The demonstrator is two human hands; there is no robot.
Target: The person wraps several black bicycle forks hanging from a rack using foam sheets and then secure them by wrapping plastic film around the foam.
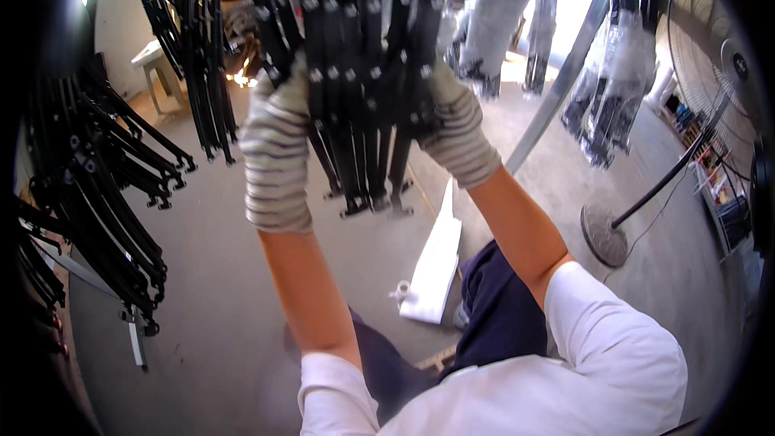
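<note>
Up in front of me hangs a bundle of long, slim black bars (355, 56) with small pale fittings along them and hooked lower ends. My left hand (278, 137), in a grey-and-white striped knit glove, grips the bundle's left side. On its right side my right hand (458, 133), gloved the same way, holds on too. Both sets of fingers are largely hidden by the dark bars. Below the bundle, a long white sheet (433, 274) lies on the floor between my legs, with a small roll (401, 289) beside its lower left edge.
More black bars (97, 186) hang at the left. Plastic-wrapped bundles (607, 85) hang at the right, near a slanting grey metal post (557, 81). A standing fan (604, 234) with a round base is farther right. A pale stool (157, 73) stands at the back left.
</note>
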